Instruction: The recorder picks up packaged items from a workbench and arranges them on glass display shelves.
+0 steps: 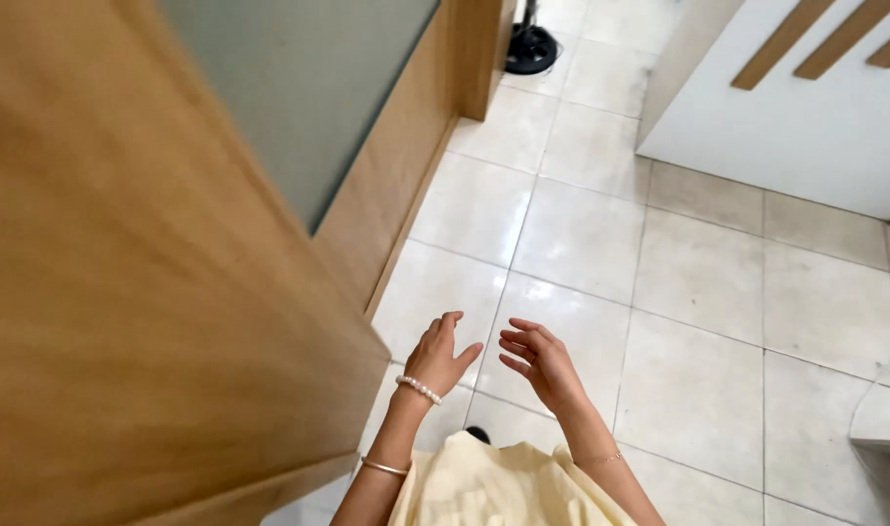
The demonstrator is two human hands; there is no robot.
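My left hand (439, 354) is raised over the tiled floor (698, 273), fingers spread, holding nothing; a pearl bracelet and a thin bangle circle its wrist and forearm. My right hand (537, 362) hovers just beside it, fingers loosely curled and apart, also empty, with a fine chain on the wrist. The two hands do not touch. A wooden door (143, 292) with a frosted glass panel (299, 88) stands close on the left, its edge a short way from my left hand. A pale yellow garment (498, 487) shows below the hands.
A white cabinet or wall panel (805, 117) with wooden slats fills the upper right. A black round base (530, 47) of some stand sits at the top beyond the door frame. A white object's edge (883, 409) juts in at the right.
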